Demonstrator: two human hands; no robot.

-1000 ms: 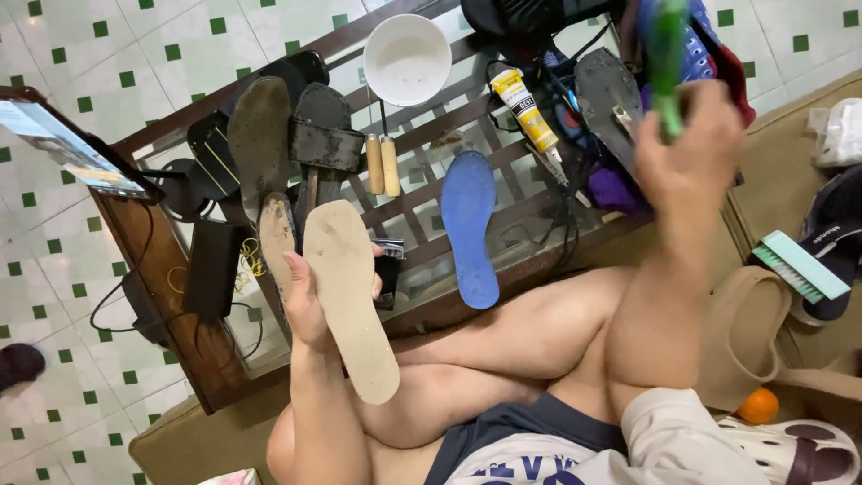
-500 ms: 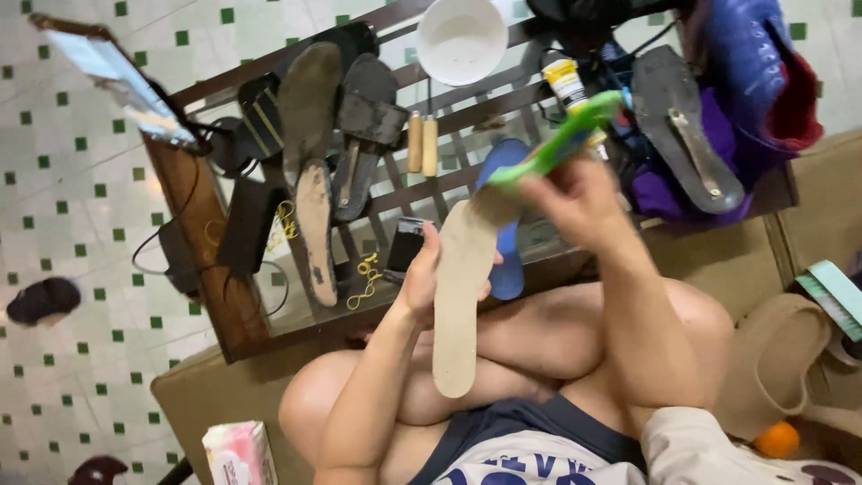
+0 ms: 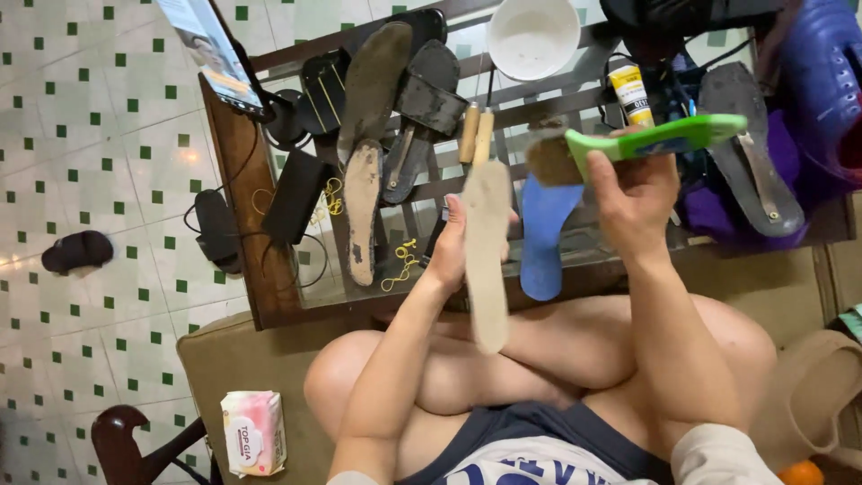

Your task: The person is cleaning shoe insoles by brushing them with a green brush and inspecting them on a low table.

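— Head view: what is held?
— The left hand (image 3: pixel 449 247) grips a long beige insole (image 3: pixel 486 251) upright above the knees; the right hand (image 3: pixel 633 193) clasps a green brush (image 3: pixel 646 144).
— Changed?
— The brush has lifted off the insole, now beside its top.

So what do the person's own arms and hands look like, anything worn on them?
Both forearms are bare, with no gloves, watch or rings visible on the left hand or right hand. A light, off-white sleeve shows at the right upper arm, bottom edge.
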